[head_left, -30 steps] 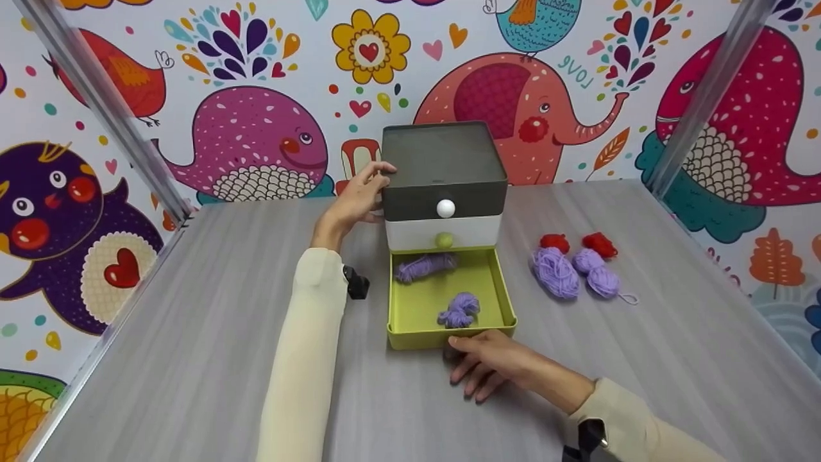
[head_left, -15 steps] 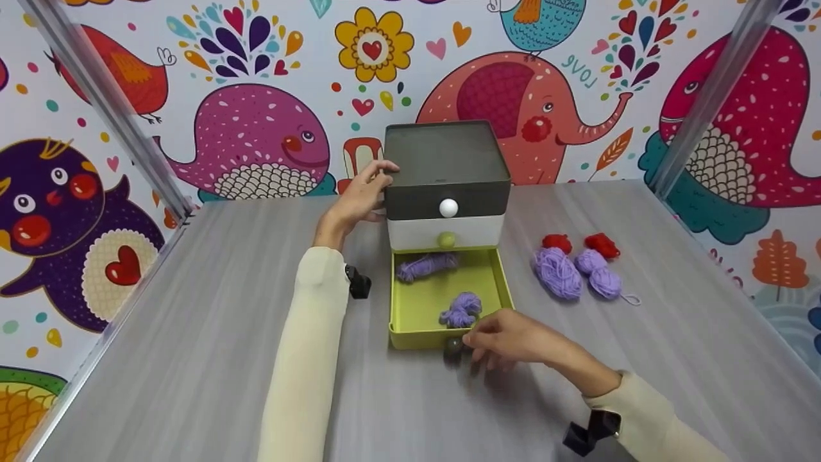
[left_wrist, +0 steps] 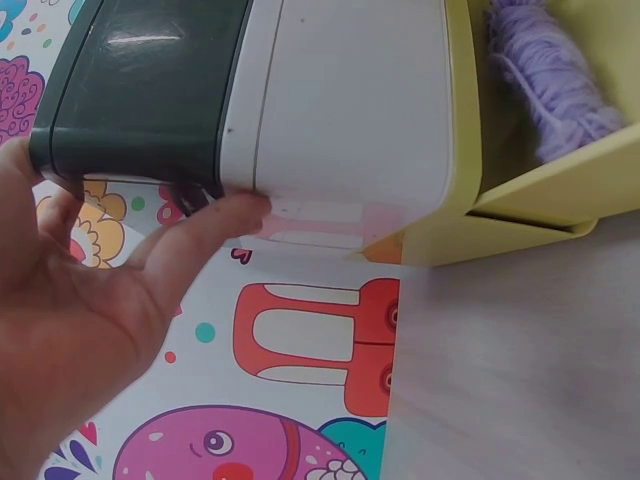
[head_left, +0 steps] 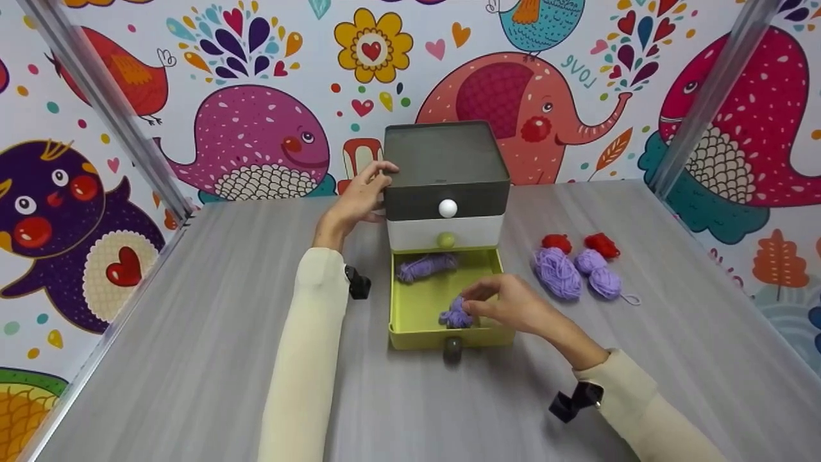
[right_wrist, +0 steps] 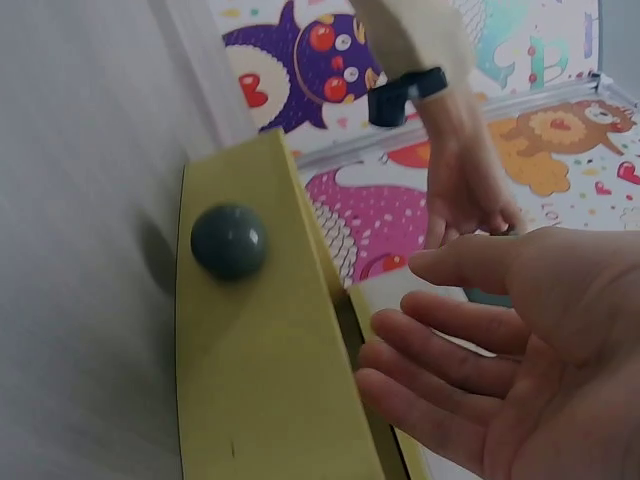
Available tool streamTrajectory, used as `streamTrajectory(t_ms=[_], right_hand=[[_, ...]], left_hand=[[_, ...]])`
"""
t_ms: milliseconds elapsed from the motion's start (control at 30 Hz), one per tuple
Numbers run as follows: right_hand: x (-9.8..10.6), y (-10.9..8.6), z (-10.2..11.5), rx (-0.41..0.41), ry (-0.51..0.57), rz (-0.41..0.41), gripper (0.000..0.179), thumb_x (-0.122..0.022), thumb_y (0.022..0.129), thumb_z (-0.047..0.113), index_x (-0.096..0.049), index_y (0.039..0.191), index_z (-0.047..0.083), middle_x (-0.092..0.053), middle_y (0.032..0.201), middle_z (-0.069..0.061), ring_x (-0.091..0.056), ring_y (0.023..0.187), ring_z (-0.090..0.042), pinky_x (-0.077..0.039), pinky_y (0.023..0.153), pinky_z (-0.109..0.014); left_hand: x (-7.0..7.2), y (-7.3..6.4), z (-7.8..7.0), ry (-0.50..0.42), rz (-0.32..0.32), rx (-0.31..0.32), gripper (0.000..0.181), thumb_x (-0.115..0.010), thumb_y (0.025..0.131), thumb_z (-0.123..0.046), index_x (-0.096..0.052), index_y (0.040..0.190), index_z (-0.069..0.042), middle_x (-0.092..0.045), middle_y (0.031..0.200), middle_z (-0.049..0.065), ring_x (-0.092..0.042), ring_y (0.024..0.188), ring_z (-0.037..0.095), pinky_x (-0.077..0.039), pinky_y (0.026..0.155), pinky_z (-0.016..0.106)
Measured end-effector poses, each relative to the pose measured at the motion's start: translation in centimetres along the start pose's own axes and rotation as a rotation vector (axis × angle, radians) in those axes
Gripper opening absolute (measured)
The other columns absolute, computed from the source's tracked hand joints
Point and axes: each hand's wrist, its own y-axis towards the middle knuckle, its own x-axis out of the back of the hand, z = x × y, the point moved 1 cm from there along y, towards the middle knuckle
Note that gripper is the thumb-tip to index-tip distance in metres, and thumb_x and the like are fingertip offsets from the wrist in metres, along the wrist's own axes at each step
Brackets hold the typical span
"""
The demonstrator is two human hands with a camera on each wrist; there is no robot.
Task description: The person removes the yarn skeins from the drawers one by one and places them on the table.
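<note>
Head view: cabinet (head_left: 446,154) of 3 tiers; lowest drawer (head_left: 420,341) stands out toward the person, 2 purple yarn pieces inside. Front bundle (head_left: 454,316) sits near the front wall; back skein (head_left: 426,266) lies well apart from it, long axis roughly crosswise, right end slightly farther back. Right hand (head_left: 513,305) reaches over the drawer's right wall, thumb and fingertips at the bundle's right side. So the bundle lies to the left of these fingers, just beside or touching; contact not certain. Its far right part is covered, so its long axis cannot be read surely. Right hand is clearly nearer; left hand (head_left: 360,196) is at the cabinet's left side. On the table, right of the drawer: 1 large purple ball (head_left: 557,273), 1 smaller purple pair (head_left: 598,274), 2 red pieces (head_left: 555,242).

Left wrist view: left thumb touches the white tier's side, other fingers up at the dark tier; thumb and fingers spread apart. Skein visible in the drawer.

Right wrist view: right thumb apart from 3 visible, loosely bent fingers, no yarn seen between them. Dark knob (right_wrist: 229,242) on the drawer front, untouched. Bundle hidden here.
</note>
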Motion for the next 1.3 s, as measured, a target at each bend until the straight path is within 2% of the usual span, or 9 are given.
streamTrajectory(t_ms=[167, 300, 500, 600, 767, 1033, 1200, 1300], right_hand=[[-0.1, 1.0, -0.7, 0.094, -0.082, -0.021, 0.027, -0.074, 0.088, 0.013, -0.073, 0.112, 0.001, -0.075, 0.106, -0.013, -0.069, 0.102, -0.028, -0.058, 0.086, -0.042], [-0.3, 1.7, -1.1, 0.112, -0.119, 0.038, 0.034, -0.073, 0.086, 0.007, -0.069, 0.12, 0.0, -0.07, 0.118, -0.018, -0.064, 0.113, -0.035, -0.054, 0.096, -0.051], [-0.5, 2.7, -1.4, 0.184, -0.292, 0.113, 0.044, -0.069, 0.083, -0.005, -0.066, 0.126, 0.001, -0.065, 0.129, -0.018, -0.058, 0.124, -0.038, -0.048, 0.104, -0.054], [-0.7, 3.1, -1.7, 0.214, -0.346, 0.137, 0.048, -0.065, 0.079, -0.01, -0.066, 0.125, 0.0, -0.064, 0.129, -0.018, -0.058, 0.124, -0.038, -0.049, 0.104, -0.052], [-1.1, 3.5, -2.0, 0.219, -0.367, 0.157, 0.052, -0.059, 0.074, -0.017, -0.067, 0.123, -0.001, -0.065, 0.126, -0.019, -0.059, 0.122, -0.038, -0.049, 0.104, -0.052], [-1.7, 3.6, -1.9, 0.176, -0.436, 0.154, 0.044, -0.058, 0.075, -0.016, -0.074, 0.111, 0.004, -0.07, 0.116, -0.014, -0.065, 0.114, -0.034, -0.053, 0.098, -0.05], [-2.0, 3.6, -2.1, 0.217, -0.466, 0.122, 0.04, -0.058, 0.076, -0.016, -0.075, 0.106, 0.005, -0.073, 0.109, -0.012, -0.068, 0.107, -0.032, -0.055, 0.093, -0.049], [-1.8, 3.5, -2.1, 0.213, -0.453, 0.099, 0.039, -0.058, 0.077, -0.016, -0.074, 0.107, 0.004, -0.074, 0.108, -0.011, -0.069, 0.105, -0.032, -0.056, 0.092, -0.049]], left_hand=[[-0.1, -0.1, 0.1, -0.005, 0.003, -0.005, 0.031, -0.04, 0.106, -0.029, -0.047, 0.136, -0.026, -0.043, 0.144, 0.015, -0.057, 0.127, 0.043, -0.045, 0.104, 0.065], [-0.1, -0.1, 0.1, -0.004, 0.005, -0.007, 0.031, -0.04, 0.105, -0.029, -0.047, 0.135, -0.026, -0.044, 0.144, 0.014, -0.057, 0.126, 0.043, -0.045, 0.103, 0.066], [-0.1, 0.0, 0.2, -0.003, 0.003, -0.006, 0.031, -0.04, 0.105, -0.029, -0.048, 0.135, -0.026, -0.045, 0.142, 0.015, -0.057, 0.126, 0.043, -0.046, 0.103, 0.065], [-0.1, 0.0, 0.2, -0.002, 0.003, 0.0, 0.031, -0.04, 0.105, -0.029, -0.047, 0.135, -0.027, -0.045, 0.141, 0.016, -0.058, 0.126, 0.042, -0.047, 0.103, 0.064], [0.0, 0.0, 0.2, -0.003, -0.001, -0.001, 0.031, -0.039, 0.105, -0.028, -0.047, 0.135, -0.026, -0.045, 0.141, 0.016, -0.059, 0.123, 0.041, -0.049, 0.101, 0.062], [-0.1, 0.0, 0.2, 0.002, -0.009, -0.003, 0.031, -0.04, 0.105, -0.029, -0.048, 0.135, -0.027, -0.043, 0.144, 0.015, -0.058, 0.125, 0.043, -0.048, 0.102, 0.064], [-0.1, 0.1, 0.2, 0.002, -0.016, 0.005, 0.031, -0.04, 0.105, -0.028, -0.049, 0.135, -0.027, -0.045, 0.142, 0.016, -0.058, 0.125, 0.043, -0.048, 0.101, 0.064], [-0.1, 0.3, 0.2, 0.012, -0.013, 0.01, 0.031, -0.04, 0.105, -0.029, -0.048, 0.135, -0.028, -0.044, 0.144, 0.015, -0.057, 0.127, 0.042, -0.048, 0.102, 0.062]])
